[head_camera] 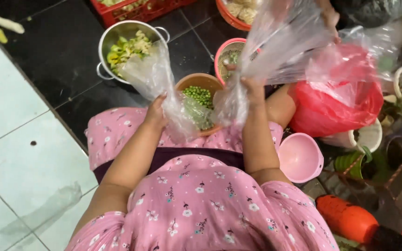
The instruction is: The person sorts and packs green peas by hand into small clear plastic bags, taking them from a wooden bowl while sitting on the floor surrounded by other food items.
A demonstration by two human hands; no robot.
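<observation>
I sit on the floor in a pink flowered dress. My left hand (156,111) grips a clear plastic bag (157,79) that holds some green peas near its bottom. My right hand (252,88) holds the neck of a second, larger clear plastic bag (280,42) that stretches up to the right, where another person's hand (329,16) also holds it. Between my hands, on my lap, rests a brown bowl (196,81) of green peas (200,95).
A steel pot (110,39) of cut green vegetables stands on the dark floor. Also here are a pink strainer basket (220,53), a red crate (140,13), a red plastic bag (336,107), a pink plastic bowl (299,158), an orange container (347,218) and white cups.
</observation>
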